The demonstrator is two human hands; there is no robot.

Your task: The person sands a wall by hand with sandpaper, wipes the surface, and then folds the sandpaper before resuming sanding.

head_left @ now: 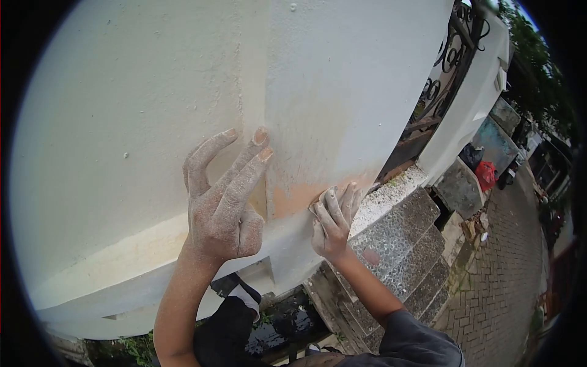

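Observation:
White dust coats both my hands. My left hand [223, 205] is open, its fingers stretched upward and apart, with the fingertips at the wall's vertical corner; nothing shows in it. Lower and to the right, my right hand [335, 217] presses against the white wall [342, 79] at its bottom edge. Its fingers lie close together over a thin tan piece that looks like sandpaper, of which only an edge shows. Beside that hand runs a peach-coloured bare patch [290, 199], with faint brownish scuffs above it.
Speckled stone steps [397, 244] descend at the right, below a dark wrought-iron gate [449, 67]. A paved lane [495, 269] runs further right, near a red plastic bag [486, 175]. Below me, a dark drain channel [287, 324] lies by my shoe [247, 290].

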